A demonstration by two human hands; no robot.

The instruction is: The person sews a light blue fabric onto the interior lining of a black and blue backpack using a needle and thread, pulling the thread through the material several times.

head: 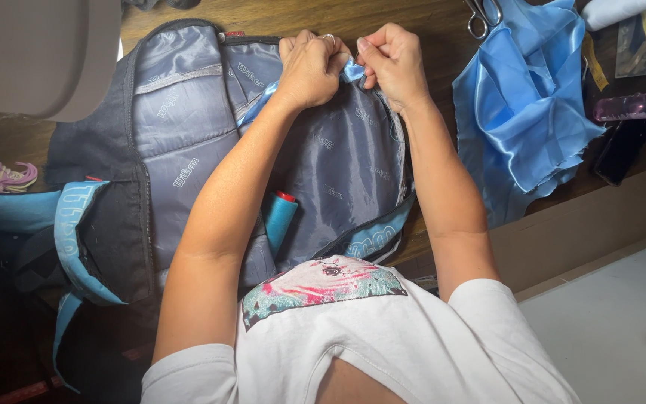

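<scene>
Strip: I saw a narrow light-blue satin strip (352, 70) pinched between both hands at the top rim of the opened bag, near the desk's far edge.
Left hand: my left hand (309, 69) was curled shut, its fingers gripping the strip from the left; a ring showed on one finger.
Right hand: my right hand (392, 61) had its fingers closed on the strip's other end, the two hands almost touching.
Bag: the bag (188, 150) lay open on the desk, its grey shiny lining facing up, with dark outer cloth and light-blue trim along its left and lower edges.
Spool: a teal thread spool (280, 217) with a red cap lay on the lining, just beside my left forearm.
Satin: a larger piece of blue satin (521, 112) lay at the desk's right side, well apart from the bag.
Scissors: scissors (480, 19) rested at the satin's top, by the far edge.
Cords: a small bundle of pink and purple cords (3, 176) sat at the desk's left edge.
</scene>
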